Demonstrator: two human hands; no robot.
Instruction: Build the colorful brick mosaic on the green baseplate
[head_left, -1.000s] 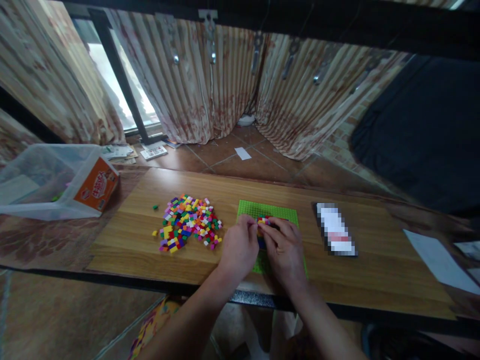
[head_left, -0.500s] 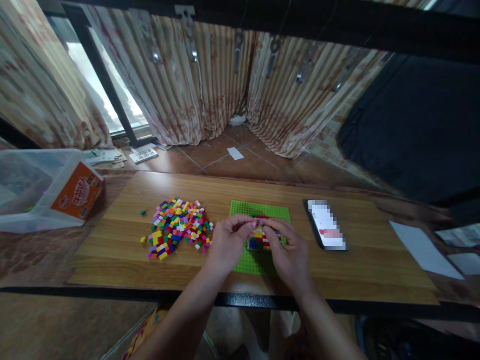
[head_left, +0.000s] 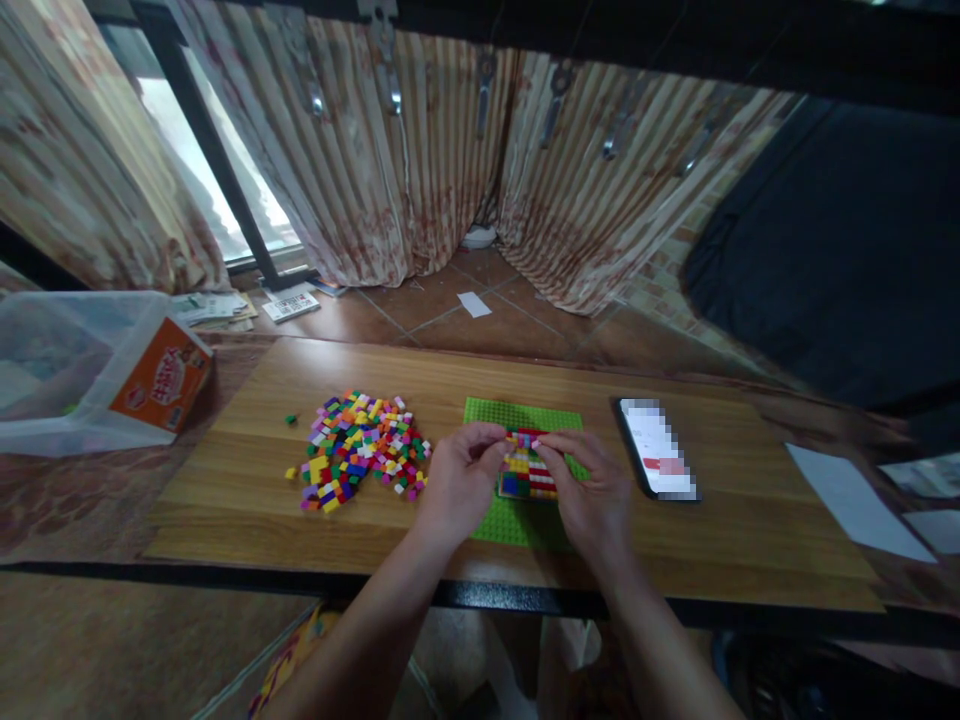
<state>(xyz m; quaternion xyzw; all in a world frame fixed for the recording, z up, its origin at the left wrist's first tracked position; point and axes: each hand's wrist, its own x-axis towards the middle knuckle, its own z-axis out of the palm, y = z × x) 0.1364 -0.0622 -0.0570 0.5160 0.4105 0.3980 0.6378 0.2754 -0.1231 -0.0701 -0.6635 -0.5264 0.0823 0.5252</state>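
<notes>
On the green baseplate [head_left: 495, 525] sits a block of toy bricks [head_left: 531, 478] in rows of red, yellow, white and blue. My left hand [head_left: 466, 482] is at the block's left side, thumb and index finger pinched together at its far-left corner. Whatever lies between those fingertips is too small to make out. My right hand [head_left: 596, 492] reaches in from the right and pinches a small pink brick [head_left: 535, 443] over the far part of the block. Fingers of both hands partly cover the block and the baseplate.
A pile of loose, many-coloured bricks [head_left: 364, 450] lies on the wooden table [head_left: 247, 500] to the left, with a stray green brick [head_left: 291, 420] beside it. A phone [head_left: 654, 450] lies to the right. Beyond the table's left end is a clear plastic bin [head_left: 82, 400].
My right hand has shifted slightly right, away from my left fingertips, uncovering more of the block. A pink brick now shows at the right fingertips. My left hand has barely moved.
</notes>
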